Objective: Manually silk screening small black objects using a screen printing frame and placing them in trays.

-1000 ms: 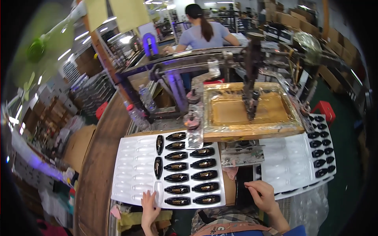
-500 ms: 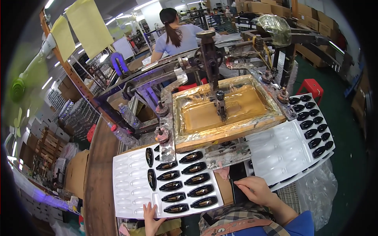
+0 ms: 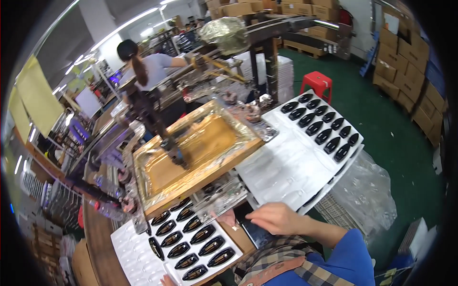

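Observation:
My left hand (image 3: 167, 280) shows only partly at the lower edge, fingers stretched over the near rim of a white moulded tray (image 3: 128, 245). Glossy black pointed-oval pieces with gold print (image 3: 201, 234) lie in rows in that tray; its left-hand hollows hold none. My right hand (image 3: 277, 219) is held over a flat, shiny black rectangular panel (image 3: 257, 232), index finger reaching forward onto it. I see nothing between its fingers. Above the left tray stands a wooden-framed printing screen (image 3: 202, 157) with a golden-brown surface.
To the right, a second white tray (image 3: 272, 167) carries black pieces in its far part. A metal bed (image 3: 222, 200) juts out below the screen frame. Beyond are a red stool (image 3: 317, 86), a seated co-worker (image 3: 155, 66) and stacked cartons (image 3: 405, 66). Clear plastic sheeting (image 3: 365, 190) hangs at the right.
My view has swung to the right and tilted, so the bench appears shifted left and rotated. Less of my left hand shows now. My right hand stays by the black panel.

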